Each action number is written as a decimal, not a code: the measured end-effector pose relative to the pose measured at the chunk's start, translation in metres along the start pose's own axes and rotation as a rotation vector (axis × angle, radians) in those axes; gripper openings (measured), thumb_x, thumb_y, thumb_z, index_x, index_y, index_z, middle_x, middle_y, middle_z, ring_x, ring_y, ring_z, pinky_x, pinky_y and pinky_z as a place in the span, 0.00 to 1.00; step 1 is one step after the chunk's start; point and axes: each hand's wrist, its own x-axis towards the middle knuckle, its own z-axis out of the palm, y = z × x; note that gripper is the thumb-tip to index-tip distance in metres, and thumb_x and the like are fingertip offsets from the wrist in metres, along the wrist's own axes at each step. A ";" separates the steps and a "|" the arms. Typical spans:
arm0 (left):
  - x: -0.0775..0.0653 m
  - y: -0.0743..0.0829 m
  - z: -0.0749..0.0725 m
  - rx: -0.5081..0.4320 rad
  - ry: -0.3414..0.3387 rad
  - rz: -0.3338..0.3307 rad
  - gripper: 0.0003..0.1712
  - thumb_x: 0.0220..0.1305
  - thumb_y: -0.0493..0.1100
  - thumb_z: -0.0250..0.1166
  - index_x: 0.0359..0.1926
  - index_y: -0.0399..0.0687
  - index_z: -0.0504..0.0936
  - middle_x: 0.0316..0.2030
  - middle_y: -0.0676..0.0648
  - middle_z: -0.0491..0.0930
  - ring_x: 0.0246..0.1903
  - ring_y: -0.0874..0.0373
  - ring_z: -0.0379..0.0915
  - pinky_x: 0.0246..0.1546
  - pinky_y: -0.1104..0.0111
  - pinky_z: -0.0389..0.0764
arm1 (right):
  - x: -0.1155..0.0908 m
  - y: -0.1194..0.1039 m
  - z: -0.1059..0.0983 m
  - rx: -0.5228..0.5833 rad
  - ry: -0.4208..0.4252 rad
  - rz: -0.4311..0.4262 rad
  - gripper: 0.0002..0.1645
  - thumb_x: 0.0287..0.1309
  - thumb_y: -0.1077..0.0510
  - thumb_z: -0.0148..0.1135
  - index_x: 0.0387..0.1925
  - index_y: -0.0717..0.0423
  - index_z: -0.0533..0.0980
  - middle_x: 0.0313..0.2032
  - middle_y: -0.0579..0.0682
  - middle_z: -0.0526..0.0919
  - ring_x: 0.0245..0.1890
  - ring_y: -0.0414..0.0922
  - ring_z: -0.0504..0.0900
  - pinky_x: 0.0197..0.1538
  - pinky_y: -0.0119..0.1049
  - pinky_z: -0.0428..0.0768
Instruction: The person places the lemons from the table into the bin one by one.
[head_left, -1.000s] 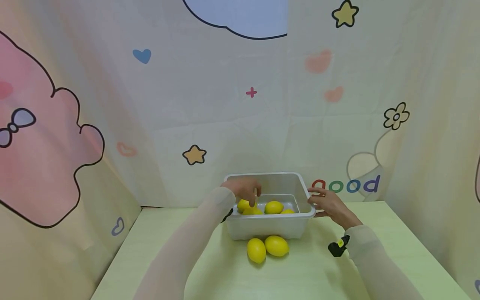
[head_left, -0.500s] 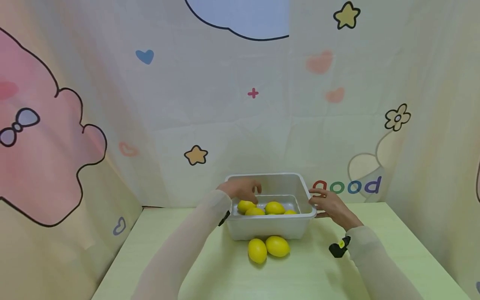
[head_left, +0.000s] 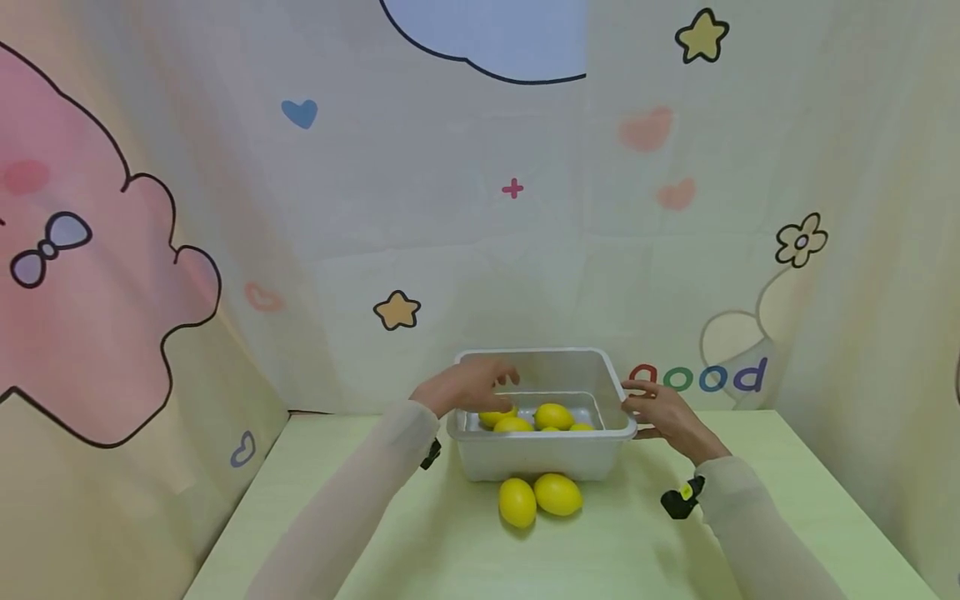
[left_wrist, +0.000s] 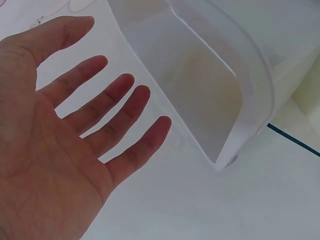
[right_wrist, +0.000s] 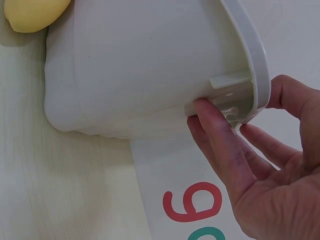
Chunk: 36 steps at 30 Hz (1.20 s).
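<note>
A white plastic bin (head_left: 540, 458) stands upright at the table's back, with several yellow lemons (head_left: 553, 417) inside. My left hand (head_left: 468, 386) hovers over the bin's left side, partly hiding a lemon. In the left wrist view, that hand's fingers (left_wrist: 137, 150) are spread and hold nothing, beside the bin's rim. My right hand (head_left: 663, 417) grips the bin at its right end. From the right wrist view, its fingers lie under the rim (right_wrist: 261, 65), with the thumb on the other side. Two more lemons, one left (head_left: 517, 502) and one right (head_left: 558, 495), lie before the bin.
A pale wooden table (head_left: 420, 550) carries the bin. Right behind it hangs a printed curtain (head_left: 450, 208) with stars, hearts and coloured letters, which also closes in both sides.
My left hand has drawn back to the left and risen from the lemons inside the bin. My right hand keeps its place on the rim. The head view has shifted slightly.
</note>
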 end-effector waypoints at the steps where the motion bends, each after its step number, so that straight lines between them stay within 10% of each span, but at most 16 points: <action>1: -0.002 0.000 0.001 -0.010 0.004 0.008 0.25 0.64 0.53 0.65 0.61 0.58 0.76 0.60 0.49 0.77 0.58 0.52 0.74 0.57 0.59 0.79 | 0.000 0.000 0.000 -0.002 0.000 -0.002 0.38 0.64 0.53 0.59 0.72 0.58 0.60 0.66 0.69 0.67 0.60 0.65 0.76 0.47 0.46 0.86; 36: -0.054 0.022 0.040 0.074 0.277 0.135 0.34 0.65 0.58 0.62 0.70 0.59 0.68 0.70 0.51 0.65 0.67 0.53 0.64 0.67 0.56 0.71 | 0.002 0.003 0.001 -0.003 0.006 -0.015 0.36 0.65 0.54 0.57 0.71 0.59 0.61 0.65 0.68 0.68 0.57 0.63 0.79 0.47 0.46 0.86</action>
